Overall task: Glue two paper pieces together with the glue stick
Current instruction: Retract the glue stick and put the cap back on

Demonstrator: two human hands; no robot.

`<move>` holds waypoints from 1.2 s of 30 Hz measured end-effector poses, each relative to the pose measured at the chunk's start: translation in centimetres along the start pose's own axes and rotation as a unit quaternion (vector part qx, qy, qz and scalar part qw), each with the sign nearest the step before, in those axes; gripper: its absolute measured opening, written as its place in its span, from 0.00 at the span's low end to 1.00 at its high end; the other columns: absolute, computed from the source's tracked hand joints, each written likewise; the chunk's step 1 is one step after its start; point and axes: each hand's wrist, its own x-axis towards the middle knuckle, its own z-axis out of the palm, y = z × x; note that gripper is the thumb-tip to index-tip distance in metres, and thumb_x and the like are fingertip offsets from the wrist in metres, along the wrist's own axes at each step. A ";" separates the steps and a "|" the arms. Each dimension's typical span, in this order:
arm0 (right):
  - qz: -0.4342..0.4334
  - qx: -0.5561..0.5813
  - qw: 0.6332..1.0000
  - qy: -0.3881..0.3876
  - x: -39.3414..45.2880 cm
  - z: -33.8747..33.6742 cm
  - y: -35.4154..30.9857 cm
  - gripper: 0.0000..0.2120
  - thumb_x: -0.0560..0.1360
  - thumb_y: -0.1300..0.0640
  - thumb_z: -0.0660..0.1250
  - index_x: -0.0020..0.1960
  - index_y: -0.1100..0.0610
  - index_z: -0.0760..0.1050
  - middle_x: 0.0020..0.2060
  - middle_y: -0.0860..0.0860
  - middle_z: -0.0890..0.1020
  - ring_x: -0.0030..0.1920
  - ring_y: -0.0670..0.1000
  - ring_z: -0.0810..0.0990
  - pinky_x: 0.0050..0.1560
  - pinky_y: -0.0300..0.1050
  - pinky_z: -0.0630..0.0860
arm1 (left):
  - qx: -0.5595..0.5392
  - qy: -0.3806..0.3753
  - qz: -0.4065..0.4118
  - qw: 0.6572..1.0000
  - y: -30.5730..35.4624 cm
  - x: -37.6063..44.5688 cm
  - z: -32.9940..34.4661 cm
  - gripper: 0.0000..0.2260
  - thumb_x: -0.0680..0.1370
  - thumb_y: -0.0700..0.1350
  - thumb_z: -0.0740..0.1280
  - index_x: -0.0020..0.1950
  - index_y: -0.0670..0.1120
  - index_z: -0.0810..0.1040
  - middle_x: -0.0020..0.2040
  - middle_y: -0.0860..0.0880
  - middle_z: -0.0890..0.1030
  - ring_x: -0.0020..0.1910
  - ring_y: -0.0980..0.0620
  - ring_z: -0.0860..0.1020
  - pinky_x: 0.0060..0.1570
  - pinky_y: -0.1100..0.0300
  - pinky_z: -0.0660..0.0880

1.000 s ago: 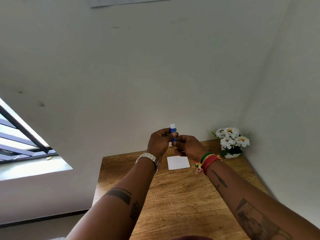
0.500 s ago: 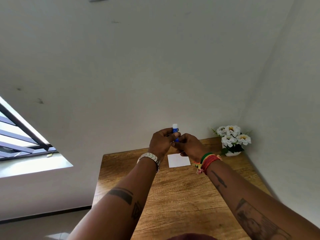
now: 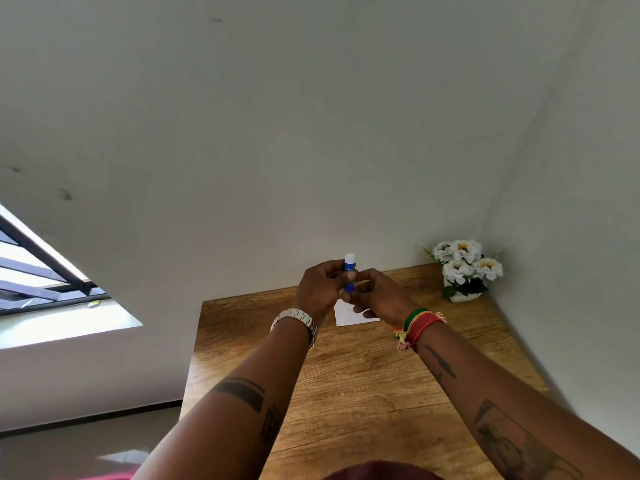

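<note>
A small blue glue stick (image 3: 349,268) with a white top stands upright between both hands, raised above the far part of the wooden table (image 3: 363,386). My left hand (image 3: 322,289) grips its blue body from the left. My right hand (image 3: 377,296) pinches its lower end from the right, fingers curled. A white paper piece (image 3: 346,315) lies flat on the table just below the hands, partly hidden by my right hand. I cannot make out a second paper piece.
A white pot of white flowers (image 3: 462,268) stands in the far right corner of the table, against the walls. White walls close the table at the back and right. A barred window (image 3: 41,275) is at the left.
Both hands and the glue stick stay together above the paper; they only drift slightly in the view as my head moves. The grip looks the same.
</note>
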 end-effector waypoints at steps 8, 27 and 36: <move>0.104 -0.107 0.955 0.257 0.7 -4.8 7.6 0.04 0.74 0.60 0.70 0.46 0.52 0.81 0.48 0.54 0.85 0.49 0.57 0.83 0.47 0.45 0.75 | 0.109 -0.030 -0.045 0.993 -5.4 0.4 1.8 0.12 0.75 0.45 0.77 0.58 0.52 0.84 0.52 0.53 0.85 0.52 0.54 0.82 0.53 0.59 0.77; 0.053 0.119 0.986 0.105 3.1 -2.7 7.4 0.12 0.75 0.68 0.73 0.57 0.61 0.81 0.51 0.59 0.85 0.47 0.53 0.84 0.47 0.44 0.84 | 0.228 -0.063 -0.035 0.971 -8.8 3.0 2.9 0.12 0.73 0.47 0.78 0.55 0.53 0.82 0.49 0.57 0.81 0.48 0.58 0.77 0.40 0.68 0.67; 0.017 0.139 0.988 0.065 2.0 -1.8 5.7 0.12 0.77 0.69 0.69 0.59 0.61 0.82 0.51 0.59 0.84 0.49 0.53 0.84 0.50 0.43 0.83 | 0.224 -0.049 -0.036 0.973 -7.8 1.6 1.8 0.14 0.74 0.49 0.77 0.59 0.50 0.83 0.51 0.52 0.85 0.46 0.54 0.80 0.39 0.62 0.70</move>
